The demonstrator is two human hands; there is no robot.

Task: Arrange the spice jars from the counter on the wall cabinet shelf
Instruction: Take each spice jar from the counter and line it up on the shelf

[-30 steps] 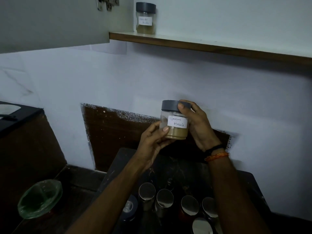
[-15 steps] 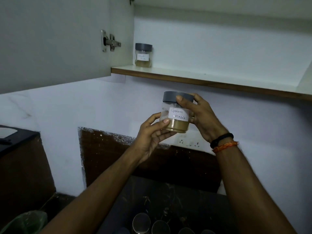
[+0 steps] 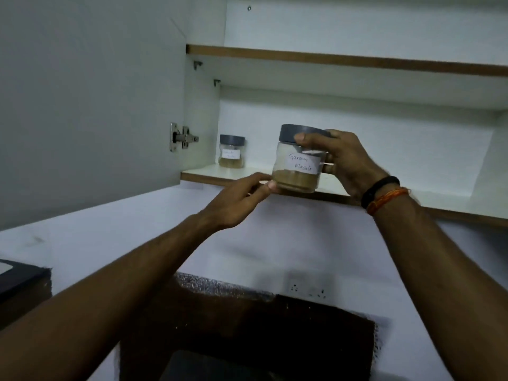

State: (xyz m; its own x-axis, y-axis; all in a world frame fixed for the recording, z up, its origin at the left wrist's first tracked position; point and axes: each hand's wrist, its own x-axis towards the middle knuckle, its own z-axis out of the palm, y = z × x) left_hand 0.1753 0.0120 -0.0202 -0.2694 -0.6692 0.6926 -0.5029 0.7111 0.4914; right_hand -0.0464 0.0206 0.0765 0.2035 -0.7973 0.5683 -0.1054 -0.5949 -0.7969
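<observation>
A clear spice jar (image 3: 297, 166) with a grey lid, brown powder and a "Garam Masala" label is held up in front of the lower cabinet shelf (image 3: 209, 173), slightly tilted. My right hand (image 3: 343, 163) grips its lid and side. My left hand (image 3: 242, 199) supports its bottom edge with the fingertips. A second labelled jar (image 3: 231, 152) with a grey lid stands at the far left of that shelf, against the cabinet's side wall.
The open cabinet door (image 3: 90, 105) with its hinge (image 3: 182, 138) hangs on the left. An upper shelf (image 3: 343, 60) runs above. A wall socket (image 3: 308, 290) sits below on the white wall, above a dark counter (image 3: 209, 364).
Both hands have raised the Garam Masala jar from chest height up to the level of the lower shelf. The view has tilted upward, so the jars on the counter have left the frame.
</observation>
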